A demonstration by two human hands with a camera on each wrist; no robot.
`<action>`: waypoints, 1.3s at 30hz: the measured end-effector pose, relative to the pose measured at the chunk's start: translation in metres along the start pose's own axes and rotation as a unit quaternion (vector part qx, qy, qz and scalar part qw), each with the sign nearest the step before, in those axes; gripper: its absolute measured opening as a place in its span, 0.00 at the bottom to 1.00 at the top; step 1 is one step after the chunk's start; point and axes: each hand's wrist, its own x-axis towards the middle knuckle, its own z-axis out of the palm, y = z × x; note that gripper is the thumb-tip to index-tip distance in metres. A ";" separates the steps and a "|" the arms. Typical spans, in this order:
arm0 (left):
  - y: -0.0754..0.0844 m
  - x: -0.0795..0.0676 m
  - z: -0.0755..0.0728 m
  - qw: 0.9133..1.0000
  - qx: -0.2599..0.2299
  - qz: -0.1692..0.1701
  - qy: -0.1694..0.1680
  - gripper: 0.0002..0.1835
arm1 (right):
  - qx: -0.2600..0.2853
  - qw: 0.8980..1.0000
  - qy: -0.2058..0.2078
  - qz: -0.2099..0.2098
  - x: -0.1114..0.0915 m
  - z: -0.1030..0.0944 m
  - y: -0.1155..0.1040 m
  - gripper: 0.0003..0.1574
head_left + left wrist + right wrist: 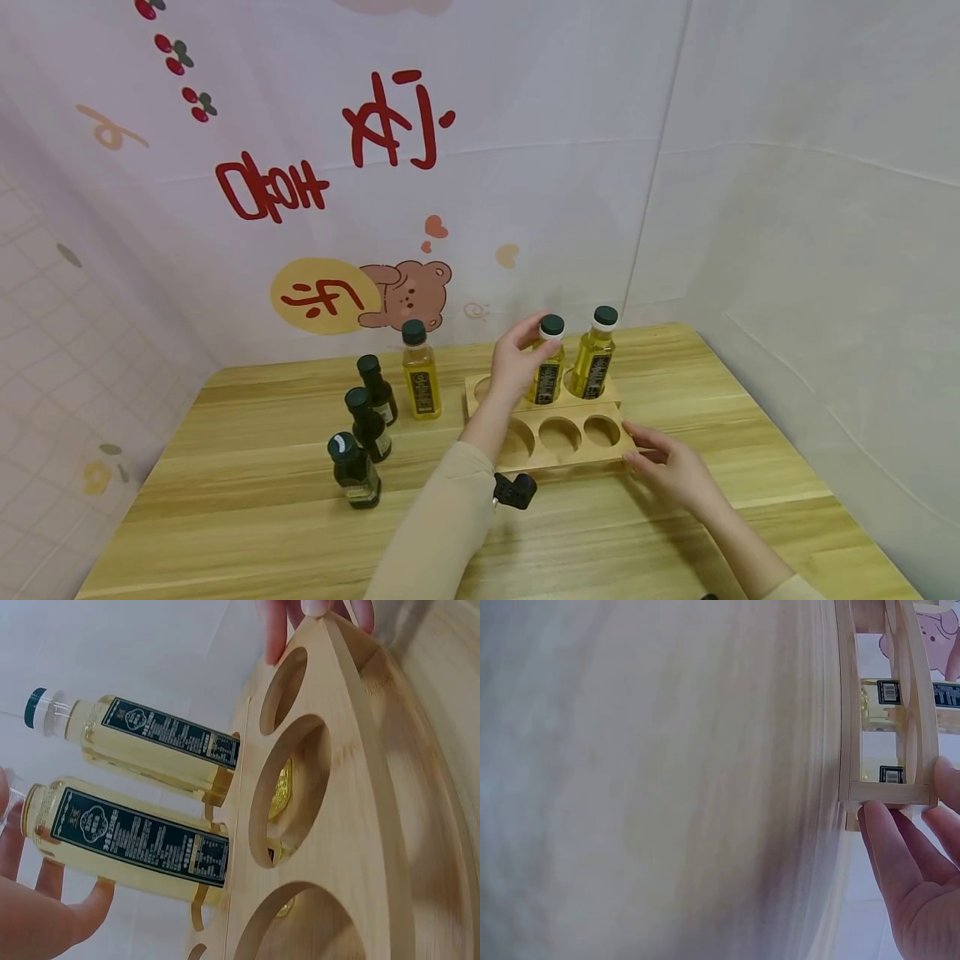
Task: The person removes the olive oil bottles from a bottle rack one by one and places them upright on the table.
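My left hand point(517, 354) holds a clear bottle of yellow oil point(547, 379) near its neck, fingers behind it. The bottle stands upright in a back-row hole of a two-step wooden rack point(551, 414), its dark label facing forward. To its right, a matching oil bottle point(592, 362) sits in the end hole of that row. The rack's right end is gripped at the front corner by my right hand point(675, 467), with fingers against the end piece point(889, 793). In the left wrist view, both bottle bases show through the round front holes point(296, 780).
Left of the rack stands another yellow oil bottle point(422, 383). Several dark green bottles point(356, 471) line up farther left on the wooden table point(247, 467). A white printed cloth point(555, 167) hangs behind the table's back edge, and a pale cloth point(825, 292) along the right side.
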 end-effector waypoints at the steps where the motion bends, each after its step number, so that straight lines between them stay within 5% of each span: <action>1: 0.000 0.000 0.000 1.000 -0.003 0.000 0.003 0.25 | 0.001 1.000 0.000 0.000 0.000 0.000 0.000 0.33; 11: 0.008 -0.004 -0.003 0.996 -0.078 -0.010 0.043 0.23 | 0.008 1.000 -0.004 0.004 0.000 0.000 -0.001 0.33; 19: 0.025 -0.003 -0.013 0.990 -0.122 0.022 0.067 0.23 | 0.004 1.000 -0.005 0.003 0.000 0.000 0.000 0.33; 39: 0.061 -0.026 -0.039 0.993 -0.102 0.054 0.003 0.21 | 0.001 1.000 0.003 -0.009 0.000 -0.001 -0.001 0.32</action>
